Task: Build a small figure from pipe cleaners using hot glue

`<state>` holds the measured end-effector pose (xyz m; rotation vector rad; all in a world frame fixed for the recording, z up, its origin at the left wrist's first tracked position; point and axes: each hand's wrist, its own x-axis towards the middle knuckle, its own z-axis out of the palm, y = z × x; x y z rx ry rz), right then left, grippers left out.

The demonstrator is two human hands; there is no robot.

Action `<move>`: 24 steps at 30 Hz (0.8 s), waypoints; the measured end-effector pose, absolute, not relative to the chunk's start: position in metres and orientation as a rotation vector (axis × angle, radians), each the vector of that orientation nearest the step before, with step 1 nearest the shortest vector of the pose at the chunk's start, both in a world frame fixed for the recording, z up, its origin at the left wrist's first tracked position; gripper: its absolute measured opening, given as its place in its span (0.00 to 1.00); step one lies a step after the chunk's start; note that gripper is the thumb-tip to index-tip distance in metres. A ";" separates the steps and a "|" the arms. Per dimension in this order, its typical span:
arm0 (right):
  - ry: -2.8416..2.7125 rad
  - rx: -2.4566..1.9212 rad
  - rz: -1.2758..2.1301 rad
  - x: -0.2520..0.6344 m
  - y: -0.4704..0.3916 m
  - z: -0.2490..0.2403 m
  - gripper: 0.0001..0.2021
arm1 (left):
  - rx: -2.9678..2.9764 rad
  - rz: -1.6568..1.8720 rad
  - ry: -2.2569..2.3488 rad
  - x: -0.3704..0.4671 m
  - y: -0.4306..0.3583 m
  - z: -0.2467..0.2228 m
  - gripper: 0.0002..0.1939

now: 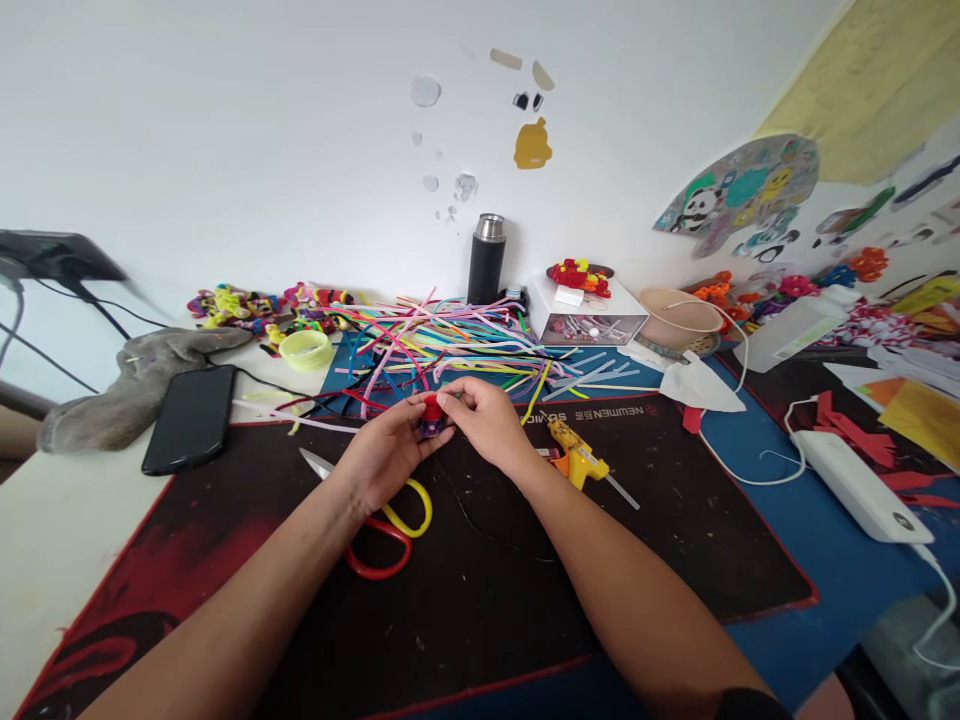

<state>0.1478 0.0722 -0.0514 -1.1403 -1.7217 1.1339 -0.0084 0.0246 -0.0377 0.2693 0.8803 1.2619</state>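
A small red and purple fuzzy piece [431,415] is held between both hands above the dark mat [480,600]. My left hand [386,450] has its fingers around the piece from the left and below. From the right, my right hand [484,420] pinches at its top with thumb and index finger. Scissors with red and yellow handles [379,545] lie below my left wrist, partly hidden by it. A yellow glue gun [581,455] with a clear stick rests to the right of my right hand.
Many coloured pipe cleaners [450,335] lie behind the hands. A black bottle [487,262] and a white box [585,318] stand by the wall. At left is a phone [189,420]; at right, a white power strip [859,485] with cables.
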 end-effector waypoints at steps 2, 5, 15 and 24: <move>-1.721 -1.144 1.133 0.148 0.072 -0.051 0.09 | 0.270 1.260 0.886 -0.008 0.025 -0.038 0.12; -1.716 -1.154 1.144 0.147 0.072 -0.050 0.08 | 0.270 1.260 0.900 -0.006 0.025 -0.037 0.12; -1.721 -1.167 1.166 0.146 0.072 -0.053 0.07 | 0.314 1.251 0.929 -0.005 0.024 -0.039 0.12; -1.718 -1.165 1.190 0.145 0.071 -0.053 0.05 | 0.303 1.257 0.940 -0.004 0.023 -0.039 0.12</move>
